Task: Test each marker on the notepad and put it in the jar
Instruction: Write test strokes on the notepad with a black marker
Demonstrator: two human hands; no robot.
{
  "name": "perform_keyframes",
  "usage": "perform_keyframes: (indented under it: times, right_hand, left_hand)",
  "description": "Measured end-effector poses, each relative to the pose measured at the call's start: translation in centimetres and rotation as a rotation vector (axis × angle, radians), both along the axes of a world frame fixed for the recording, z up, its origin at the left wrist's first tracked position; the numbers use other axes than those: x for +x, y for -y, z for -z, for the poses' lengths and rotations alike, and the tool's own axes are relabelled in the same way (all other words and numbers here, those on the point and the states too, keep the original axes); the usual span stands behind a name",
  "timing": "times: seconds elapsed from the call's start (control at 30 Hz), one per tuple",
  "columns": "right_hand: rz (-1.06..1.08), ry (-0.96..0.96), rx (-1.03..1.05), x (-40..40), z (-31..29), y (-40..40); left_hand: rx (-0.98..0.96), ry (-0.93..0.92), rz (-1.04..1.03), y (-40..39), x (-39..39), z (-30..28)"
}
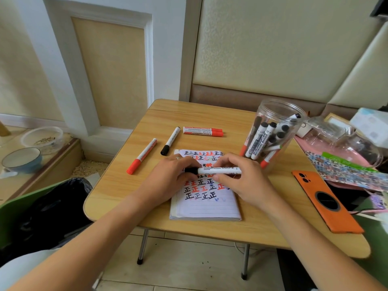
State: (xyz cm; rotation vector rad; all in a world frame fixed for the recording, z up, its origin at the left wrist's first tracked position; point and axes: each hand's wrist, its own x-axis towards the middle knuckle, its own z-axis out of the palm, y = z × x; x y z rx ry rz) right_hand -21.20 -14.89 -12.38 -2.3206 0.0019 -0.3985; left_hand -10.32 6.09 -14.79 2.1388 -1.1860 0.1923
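Observation:
A white marker with a black cap [218,170] lies level above the lined notepad [206,206], held between both hands. My left hand [174,175] grips its black cap end; my right hand [241,179] pinches the barrel. The notepad page is covered with red and black test marks. A clear plastic jar [277,114] at the right rear of the table holds several markers. On the table behind the notepad lie a red-capped marker [142,156], a black-capped marker [170,141] and two red markers side by side [202,131].
An orange phone [327,203] lies face down near the table's right edge. Clutter, a patterned sheet [344,171] and plastic wrap crowd the right side. A black bin bag [48,208] sits left of the small wooden folding table [220,229]; bowls [22,159] stand on the floor.

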Motion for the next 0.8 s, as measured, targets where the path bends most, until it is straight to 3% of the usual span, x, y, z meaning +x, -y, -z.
perform_keyframes:
  times: [0.63,0.8]
  right_hand:
    - [0.1,-0.008,-0.002,0.2,0.3,-1.0]
    - [0.062,0.143,-0.005,0.6,-0.5,-1.5]
  left_hand:
    - [-0.037,-0.039,0.015,-0.1,0.3,0.5]
    - [0.006,0.007,0.002,0.3,0.5,1.0]
